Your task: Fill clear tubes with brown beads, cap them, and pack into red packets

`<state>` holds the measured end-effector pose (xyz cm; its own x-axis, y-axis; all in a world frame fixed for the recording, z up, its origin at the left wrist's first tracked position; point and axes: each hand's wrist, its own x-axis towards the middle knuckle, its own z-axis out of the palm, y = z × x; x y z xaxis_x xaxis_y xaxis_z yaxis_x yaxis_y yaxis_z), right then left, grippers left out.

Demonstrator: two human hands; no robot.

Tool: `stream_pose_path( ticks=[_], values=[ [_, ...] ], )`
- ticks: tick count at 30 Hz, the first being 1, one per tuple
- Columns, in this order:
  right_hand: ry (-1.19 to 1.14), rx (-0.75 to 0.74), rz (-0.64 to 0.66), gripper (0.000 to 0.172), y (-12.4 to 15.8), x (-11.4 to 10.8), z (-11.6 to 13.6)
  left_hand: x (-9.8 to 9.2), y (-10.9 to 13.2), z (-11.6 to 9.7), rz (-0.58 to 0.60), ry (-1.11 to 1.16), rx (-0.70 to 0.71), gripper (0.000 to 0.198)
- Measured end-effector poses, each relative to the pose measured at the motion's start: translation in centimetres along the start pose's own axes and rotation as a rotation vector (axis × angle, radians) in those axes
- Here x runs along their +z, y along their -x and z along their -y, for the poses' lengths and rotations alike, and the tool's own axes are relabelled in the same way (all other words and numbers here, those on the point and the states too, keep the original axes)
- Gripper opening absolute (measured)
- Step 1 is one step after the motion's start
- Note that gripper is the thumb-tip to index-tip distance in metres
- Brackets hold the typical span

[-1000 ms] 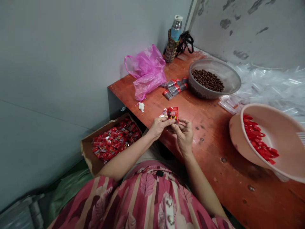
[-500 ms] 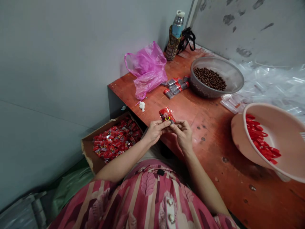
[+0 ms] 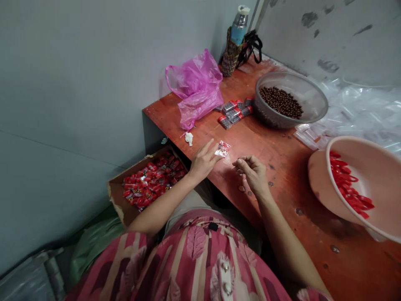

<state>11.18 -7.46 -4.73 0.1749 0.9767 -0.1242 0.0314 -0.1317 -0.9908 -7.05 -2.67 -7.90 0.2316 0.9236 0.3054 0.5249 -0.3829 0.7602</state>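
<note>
Far on the bench [image 3: 282,156] lie a pink bag [image 3: 198,90], small packs [image 3: 234,113] and a grey bowl [image 3: 315,102] of brown balls [image 3: 280,102]; a peach basin [image 3: 382,179] stands at right. A shiny red packet [image 3: 223,149] lies at the fingertips of the left hand [image 3: 202,162], whose grip is wide, and left of the right hand [image 3: 255,173], whose grip is narrow, its contents impossible to tell.

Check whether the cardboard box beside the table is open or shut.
Open: no flaps cover the cardboard box, and the red packets inside show from above.
</note>
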Motion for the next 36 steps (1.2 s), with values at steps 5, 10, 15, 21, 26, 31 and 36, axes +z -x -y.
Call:
stream_pose_path(
  ticks=[5,10,15,21,26,31,36],
  values=[
    [0.044,0.019,0.041,0.029,-0.3,-0.2,-0.3,2.8,-3.4,0.9,0.16,-0.451,0.077,0.034],
    [0.106,0.018,0.048,0.029,-1.8,-0.4,-1.0,3.4,-3.1,1.8,0.104,-0.348,0.079,0.024],
    [-0.022,0.042,0.026,0.039,-4.3,1.0,-1.4,3.0,-2.7,1.0,-0.034,0.145,0.008,0.019],
    [-0.207,0.083,-0.046,0.05,-5.7,2.1,-0.7,2.3,-1.9,-0.8,-0.086,0.599,-0.222,0.036],
    [-0.106,0.095,0.016,0.054,-5.5,1.9,0.3,1.5,-1.7,-0.7,0.136,0.892,-0.503,0.035],
    [0.073,0.092,0.108,0.051,-6.7,1.7,0.2,0.6,-1.5,-0.3,0.162,0.975,-0.637,0.033],
    [0.835,-0.244,-0.018,0.028,-11.4,2.3,1.0,-0.4,-1.3,-0.1,0.031,1.076,-0.792,0.032]
  ],
)
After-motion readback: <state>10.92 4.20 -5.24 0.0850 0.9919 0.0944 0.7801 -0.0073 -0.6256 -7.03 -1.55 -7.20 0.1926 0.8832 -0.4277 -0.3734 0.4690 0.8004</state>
